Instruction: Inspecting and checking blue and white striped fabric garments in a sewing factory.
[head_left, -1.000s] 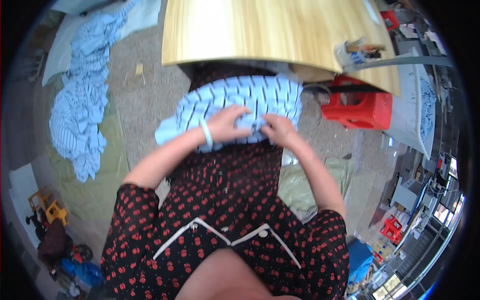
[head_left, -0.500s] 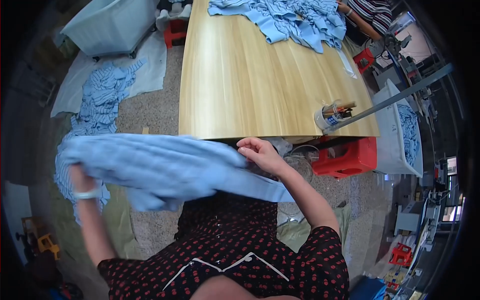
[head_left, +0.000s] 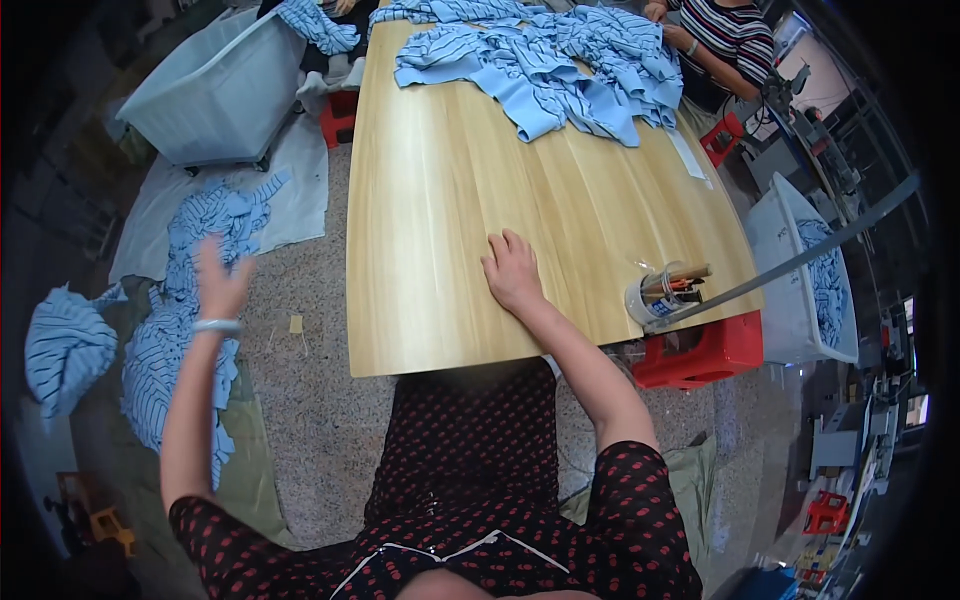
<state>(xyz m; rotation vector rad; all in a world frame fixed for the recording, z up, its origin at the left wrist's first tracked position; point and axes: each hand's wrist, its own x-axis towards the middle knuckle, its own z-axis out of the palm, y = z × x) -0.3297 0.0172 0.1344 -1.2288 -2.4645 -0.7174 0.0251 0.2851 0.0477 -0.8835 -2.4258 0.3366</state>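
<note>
Now that cloth (head_left: 70, 348) is released, left fingers (head_left: 210, 262) spread.

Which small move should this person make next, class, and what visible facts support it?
Probably reach the right hand forward toward the striped blue cloth at the far end of the table: that hand rests near the table's close edge, seemingly empty, and the left hand looks open and empty too.

The cloth (head_left: 70, 350) is light blue, dark-striped; the table (head_left: 430, 250) tan, wood-grained; the stool (head_left: 715, 348) red.
</note>
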